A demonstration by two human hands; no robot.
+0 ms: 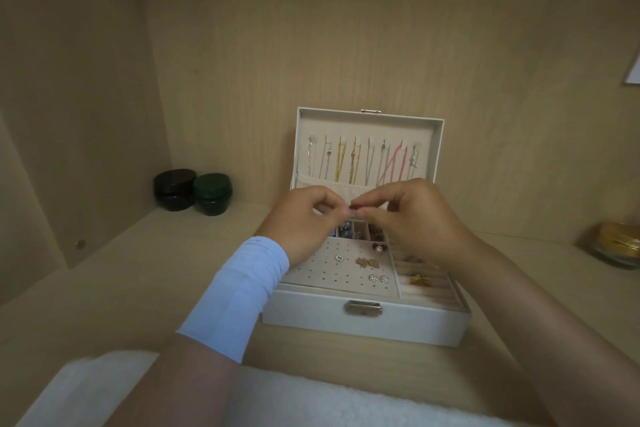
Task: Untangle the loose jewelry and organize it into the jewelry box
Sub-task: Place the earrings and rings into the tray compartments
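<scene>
Two dark jars and a glass bowl flank the open jewelry box.

Box: off-white outside, plain. Clasp: silver.
Lid lining: cream.
Chains in the lid: two gold, the others silver. One cord, pink.
Panel: cream, with an even grid of small dark dots.
On the panel: charms, gold; studs, silver-white; pearl, pale pink.
Piece above the box: dark red.
Jars: one black, one dark green, both glossy.
Wrist band: light blue, plain.
Shelf: pale tan wood, fine grain.
Bowl: clear glass, gold inside.
Fabric: white.
</scene>
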